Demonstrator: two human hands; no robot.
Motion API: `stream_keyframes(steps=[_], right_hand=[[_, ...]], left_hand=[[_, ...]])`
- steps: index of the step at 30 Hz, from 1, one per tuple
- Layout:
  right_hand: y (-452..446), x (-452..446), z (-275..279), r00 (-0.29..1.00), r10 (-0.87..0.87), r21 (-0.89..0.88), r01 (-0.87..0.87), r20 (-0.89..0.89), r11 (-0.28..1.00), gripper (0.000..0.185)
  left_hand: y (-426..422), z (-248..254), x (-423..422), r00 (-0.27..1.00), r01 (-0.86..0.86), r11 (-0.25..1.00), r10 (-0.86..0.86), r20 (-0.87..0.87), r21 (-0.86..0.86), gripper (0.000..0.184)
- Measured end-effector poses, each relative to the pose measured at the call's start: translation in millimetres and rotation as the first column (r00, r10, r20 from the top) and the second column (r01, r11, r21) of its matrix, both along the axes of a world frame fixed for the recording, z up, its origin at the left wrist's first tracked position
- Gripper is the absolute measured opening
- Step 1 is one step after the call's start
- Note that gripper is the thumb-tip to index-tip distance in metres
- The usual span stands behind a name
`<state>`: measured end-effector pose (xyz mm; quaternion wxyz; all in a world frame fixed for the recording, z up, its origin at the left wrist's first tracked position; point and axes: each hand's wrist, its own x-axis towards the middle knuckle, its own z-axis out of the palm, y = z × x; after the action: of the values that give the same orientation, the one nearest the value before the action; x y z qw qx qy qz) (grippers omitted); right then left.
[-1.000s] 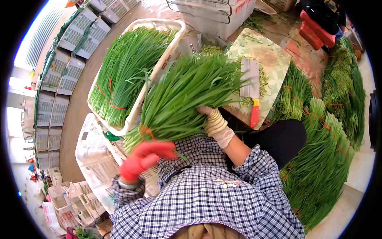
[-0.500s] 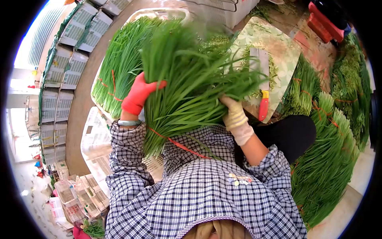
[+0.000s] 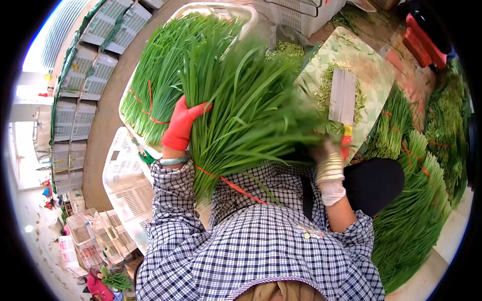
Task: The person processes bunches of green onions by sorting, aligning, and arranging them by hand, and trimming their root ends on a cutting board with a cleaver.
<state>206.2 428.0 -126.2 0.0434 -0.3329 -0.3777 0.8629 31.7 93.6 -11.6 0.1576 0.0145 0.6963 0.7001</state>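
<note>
At the centre of the frame, a sheaf of garlic chives [image 3: 221, 120] is fanning out above the person's lap, the red-gloved left hand [image 3: 182, 123] clamping its grip on it. The right hand [image 3: 329, 168], in a striped glove, is blurring beside the leaf tips; its grip I cannot tell. At upper right, a patterned desk [image 3: 374, 62] is carrying a cleaver [image 3: 342, 98] among trimmings [image 3: 324, 90]. Chive-filled, a white crate [image 3: 249, 22] is standing upper left of centre; stacked crates [image 3: 90, 72] are lining the brown floor [image 3: 96, 168] farther left.
</note>
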Motion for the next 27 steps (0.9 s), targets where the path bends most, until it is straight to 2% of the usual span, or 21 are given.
stream_keyframes(steps=[1, 2, 3, 4, 5, 7, 9, 10, 13, 16, 19, 27], right_hand=[[13, -12, 19, 0.991, -0.105, 0.238, 0.123, -0.087, 0.964, 0.047], [6, -25, 53, 0.953, -0.134, 0.512, 0.261, -0.272, 0.818, 0.046], [-9, -40, 94, 0.889, -0.101, 0.699, 0.417, -0.446, 0.581, 0.045], [-14, -52, 138, 0.861, 0.296, 0.877, 0.289, -0.413, 0.384, 0.044], [-23, -64, 166, 0.735, 0.634, 0.969, 0.223, -0.241, 0.111, 0.044], [-66, -84, 162, 0.595, 0.795, 0.905, 0.394, -0.119, -0.159, 0.050], [-87, -99, 121, 0.552, 0.791, 0.871, 0.216, 0.264, -0.441, 0.055], [-91, -97, 120, 0.438, 0.719, 0.803, -0.010, 0.539, -0.595, 0.058], [-87, -64, 104, 0.436, 0.761, 0.863, -0.079, 0.480, -0.499, 0.059], [-93, -34, 89, 0.552, 0.787, 0.946, -0.009, 0.276, -0.325, 0.057], [-91, -26, 83, 0.586, 0.778, 0.965, -0.025, 0.227, -0.262, 0.057], [-89, -27, 89, 0.578, 0.799, 0.975, 0.026, 0.165, -0.220, 0.058]], left_hand=[[2, 0, 0, 1.000, 0.020, 1.000, -0.021, -0.016, -0.013, 0.040], [3, -1, 0, 0.999, 0.045, 0.999, -0.045, -0.001, -0.013, 0.040], [6, 0, 1, 0.999, 0.051, 0.999, -0.051, 0.000, -0.012, 0.040], [13, 4, 3, 0.998, 0.067, 0.998, -0.066, -0.015, 0.007, 0.040], [20, 8, 5, 0.996, 0.083, 0.996, -0.082, -0.032, 0.025, 0.040], [26, 14, 5, 0.994, 0.108, 0.994, -0.108, -0.028, 0.018, 0.039], [23, 12, 5, 0.998, 0.064, 0.995, -0.062, -0.032, 0.073, 0.040], [17, 9, 5, 1.000, -0.015, 0.993, 0.017, -0.015, 0.115, 0.039], [-4, 0, 6, 0.992, -0.128, 0.986, 0.128, 0.009, 0.108, 0.038], [-7, -1, 6, 0.993, -0.115, 0.987, 0.115, 0.007, 0.110, 0.038], [-3, -2, 5, 0.995, -0.100, 0.985, 0.103, -0.014, 0.139, 0.038], [0, 6, 12, 0.990, -0.140, 0.975, 0.138, 0.024, 0.171, 0.037]])
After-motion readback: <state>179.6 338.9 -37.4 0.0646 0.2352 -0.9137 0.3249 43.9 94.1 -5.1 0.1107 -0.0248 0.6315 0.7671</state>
